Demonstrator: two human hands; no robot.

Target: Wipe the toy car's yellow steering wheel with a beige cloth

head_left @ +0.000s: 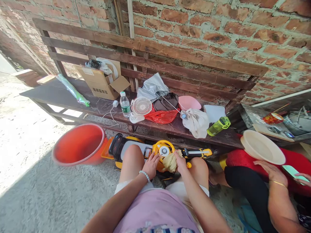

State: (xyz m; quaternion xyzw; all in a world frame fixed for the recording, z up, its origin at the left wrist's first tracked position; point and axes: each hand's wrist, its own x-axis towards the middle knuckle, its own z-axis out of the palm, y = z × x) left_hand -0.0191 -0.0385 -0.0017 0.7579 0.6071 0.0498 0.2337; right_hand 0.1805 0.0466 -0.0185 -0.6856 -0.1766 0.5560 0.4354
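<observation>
A yellow and black toy ride-on car [126, 147] lies on the ground between my knees, its yellow steering wheel [163, 149] facing me. My left hand [151, 164] rests on the car beside the wheel, fingers bent against it. My right hand [180, 161] is closed on a crumpled yellowish cloth [170, 161] pressed against the wheel's lower right. A white bead bracelet sits on my left wrist.
An orange basin [79, 144] stands left of the car. The dark wooden bench [73, 102] carries a cardboard box [102, 81], water bottle [125, 104], small white fan [141, 108], red bag [162, 116], pink bowl [189, 103] and green bottle [218, 126]. Another person at right holds a phone [293, 171] near a cream plate [262, 147].
</observation>
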